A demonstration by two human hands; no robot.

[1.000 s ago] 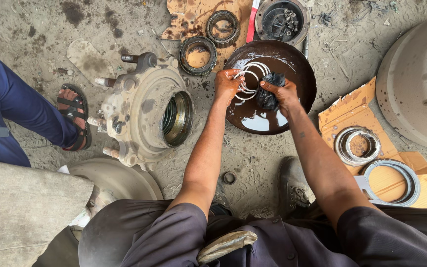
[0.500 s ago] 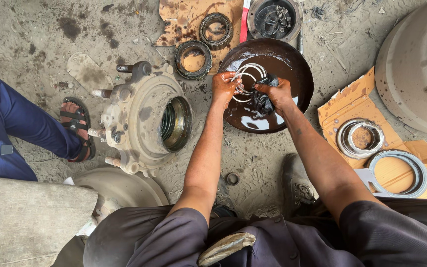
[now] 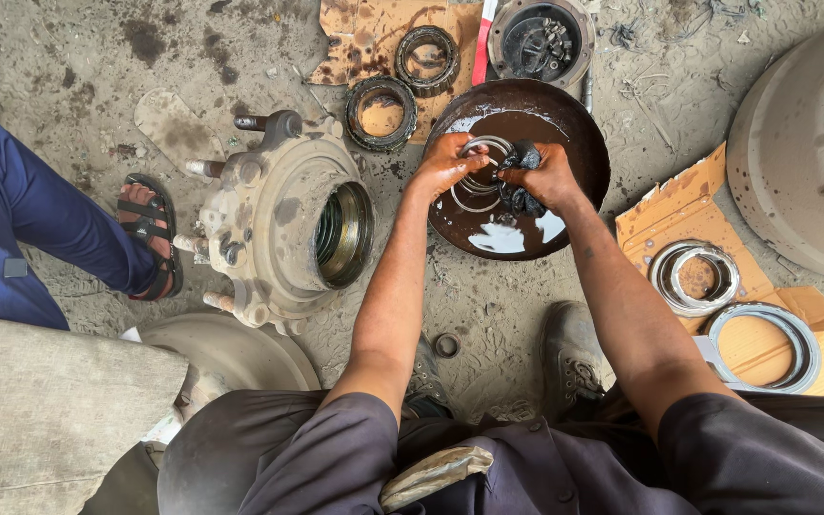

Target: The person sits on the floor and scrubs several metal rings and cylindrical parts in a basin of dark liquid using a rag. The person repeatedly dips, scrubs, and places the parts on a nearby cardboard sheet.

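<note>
Left hand (image 3: 447, 164): grip pinched narrow on a thin metal ring (image 3: 484, 153).
Right hand (image 3: 547, 175): grip closed around a dark oily rag (image 3: 524, 154), pressed against the ring's far edge.
Beneath both grips: round pan (image 3: 579, 129) of dark liquid, on the floor.
Unclear: fingertips hidden by rag; more rings under them, count uncertain.

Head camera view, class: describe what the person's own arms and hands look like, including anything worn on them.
Both forearms are bare. Dark grey sleeves are pushed up to about the elbows, bunched in folds. The left hand and right hand wear no gloves, and no watch or ring shows. Both hands and their fingers are wet and smeared with dark, oily grime.
</note>
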